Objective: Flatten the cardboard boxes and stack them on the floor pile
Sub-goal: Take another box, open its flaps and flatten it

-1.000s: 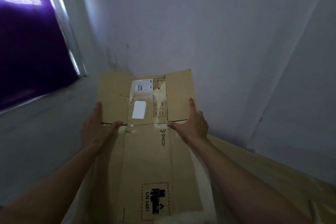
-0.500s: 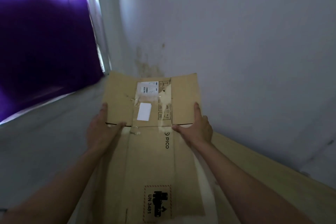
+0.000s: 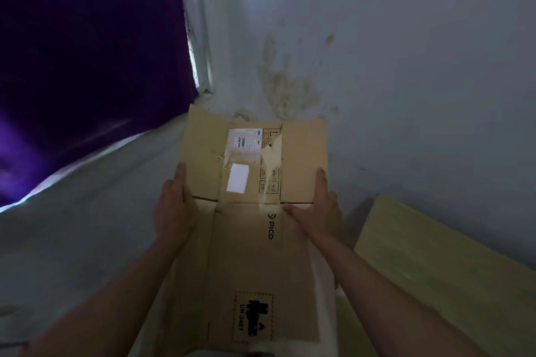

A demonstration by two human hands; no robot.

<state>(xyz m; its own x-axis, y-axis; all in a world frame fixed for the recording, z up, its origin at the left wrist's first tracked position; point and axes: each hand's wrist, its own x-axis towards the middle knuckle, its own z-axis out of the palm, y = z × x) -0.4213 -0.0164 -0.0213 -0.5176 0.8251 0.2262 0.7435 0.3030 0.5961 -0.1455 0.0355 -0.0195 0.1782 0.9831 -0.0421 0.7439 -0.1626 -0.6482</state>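
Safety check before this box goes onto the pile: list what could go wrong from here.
1. The flattened cardboard box is held only at its side edges by the left hand and right hand; it may slip or fold at the crease.
2. Its loose torn tape could snag.

Wall (image 3: 406, 66) close ahead; curtain (image 3: 87, 66) left; floor (image 3: 87, 240) open between.

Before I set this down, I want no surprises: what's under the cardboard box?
Gray floor shows left of the flattened cardboard box, and a pale board lies at its right. Both hands, left and right, grip its sides. Directly beneath is covered.
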